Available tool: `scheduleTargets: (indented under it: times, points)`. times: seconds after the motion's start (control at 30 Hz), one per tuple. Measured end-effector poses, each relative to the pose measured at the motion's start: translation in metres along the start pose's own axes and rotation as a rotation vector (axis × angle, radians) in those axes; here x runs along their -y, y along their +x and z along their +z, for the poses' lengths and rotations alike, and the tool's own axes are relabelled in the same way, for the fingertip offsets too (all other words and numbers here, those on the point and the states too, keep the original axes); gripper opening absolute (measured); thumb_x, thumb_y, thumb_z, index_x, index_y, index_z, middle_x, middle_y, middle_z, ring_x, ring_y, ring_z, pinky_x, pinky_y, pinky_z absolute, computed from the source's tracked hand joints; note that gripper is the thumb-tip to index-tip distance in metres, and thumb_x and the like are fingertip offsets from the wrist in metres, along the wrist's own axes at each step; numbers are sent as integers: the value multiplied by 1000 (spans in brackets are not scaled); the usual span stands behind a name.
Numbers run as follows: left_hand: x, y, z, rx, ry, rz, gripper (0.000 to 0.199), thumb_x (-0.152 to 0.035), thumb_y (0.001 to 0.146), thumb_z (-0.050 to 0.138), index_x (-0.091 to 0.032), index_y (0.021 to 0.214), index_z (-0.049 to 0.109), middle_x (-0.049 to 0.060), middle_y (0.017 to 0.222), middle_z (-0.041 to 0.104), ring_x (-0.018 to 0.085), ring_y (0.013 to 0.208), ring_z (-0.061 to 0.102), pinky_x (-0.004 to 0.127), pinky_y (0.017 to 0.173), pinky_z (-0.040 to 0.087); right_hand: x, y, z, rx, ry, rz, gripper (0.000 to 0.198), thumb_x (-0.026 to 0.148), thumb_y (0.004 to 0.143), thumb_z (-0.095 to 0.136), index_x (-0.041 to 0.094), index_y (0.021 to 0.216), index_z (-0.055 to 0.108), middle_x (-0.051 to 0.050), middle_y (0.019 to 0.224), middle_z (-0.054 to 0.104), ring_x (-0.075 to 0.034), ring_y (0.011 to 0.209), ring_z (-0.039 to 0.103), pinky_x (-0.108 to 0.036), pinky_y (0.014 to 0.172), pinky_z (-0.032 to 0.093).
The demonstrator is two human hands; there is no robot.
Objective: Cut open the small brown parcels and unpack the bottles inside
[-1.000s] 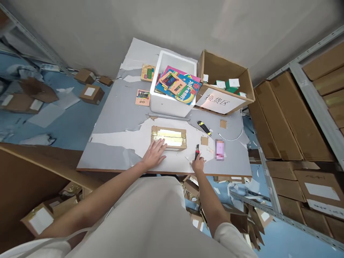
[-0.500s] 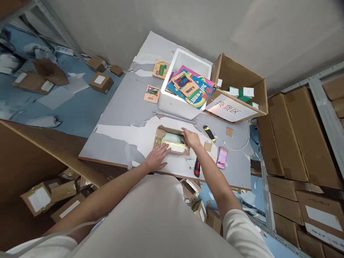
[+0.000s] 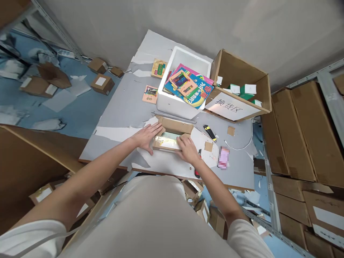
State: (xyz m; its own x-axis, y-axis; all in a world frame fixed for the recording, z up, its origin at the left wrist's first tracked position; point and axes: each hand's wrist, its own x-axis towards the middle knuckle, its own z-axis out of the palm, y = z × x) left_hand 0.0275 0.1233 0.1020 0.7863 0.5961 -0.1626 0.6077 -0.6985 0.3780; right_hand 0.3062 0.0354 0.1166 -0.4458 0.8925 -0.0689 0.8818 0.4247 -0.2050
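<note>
The small cardboard box (image 3: 164, 148) lies on the table (image 3: 115, 104), near the person and in front of the white foam box (image 3: 174, 106). 1.0 s ago its taped top was closed; now it is open, with the far flap (image 3: 176, 125) raised and a pale greenish surface (image 3: 172, 135) showing inside. The near flap (image 3: 167, 142), with shiny tape and a white label, lies along the front side.

The left hand (image 3: 147, 137) has moved from the near part of the top to the box's left end. Its fingers are stretched out over the left edge and its thumb stands apart; it is not closed around anything. The right hand (image 3: 187, 147), at the far right corner 0.5 s ago, is now at the right end of the near flap, with fingers bent over it. Whether it pinches the flap or only presses on it, I cannot tell.

The red-and-black cutter (image 3: 197, 174), in the right hand 1.0 s ago, lies released at the near table edge, partly hidden by the right wrist. The yellow-and-black cutter (image 3: 210, 133) lies farther back, as in the 2 earlier views. The books (image 3: 188, 86) remain in the foam box, beside the large cardboard box (image 3: 243, 77) with its handwritten sign (image 3: 228, 106).
</note>
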Motion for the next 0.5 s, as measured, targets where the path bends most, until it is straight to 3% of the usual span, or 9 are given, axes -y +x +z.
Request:
scheduleTargets:
  times: [0.07,0.17,0.27,0.37,0.5]
  points:
    - [7,-2,5,17,11,-3,128,-64,54,73,-8,151,11,23,156,14,34,145,15,47,116,16,12,-19,4,59,-58,43,58,17,88,47,13,144,34,-18,133,50,-29,122,43,-51,111,23]
    - [6,-5,13,6,28,-35,114,-56,64,69,-8,151,14,22,156,17,30,145,20,45,116,17,25,-38,17,0,-128,153,46,10,90,41,15,136,45,-16,122,56,-26,108,50,-44,101,34]
    - [1,-6,19,7,43,-52,104,-53,69,64,-10,151,15,20,157,18,30,145,21,47,117,14,31,-49,32,-59,-149,134,29,11,93,38,18,110,60,-12,99,61,-22,91,52,-36,85,39]
    - [-1,-5,20,10,36,-58,99,-51,74,59,-9,151,12,19,157,15,28,145,19,48,117,13,31,-54,36,-31,-176,91,26,9,93,39,19,87,62,-7,78,57,-19,76,50,-34,79,38]
    - [3,-6,12,42,31,-54,101,-44,70,60,-10,151,9,18,158,12,29,146,18,49,116,15,32,-60,26,33,-170,49,20,22,93,48,16,107,60,-11,94,59,-23,88,52,-36,80,39]
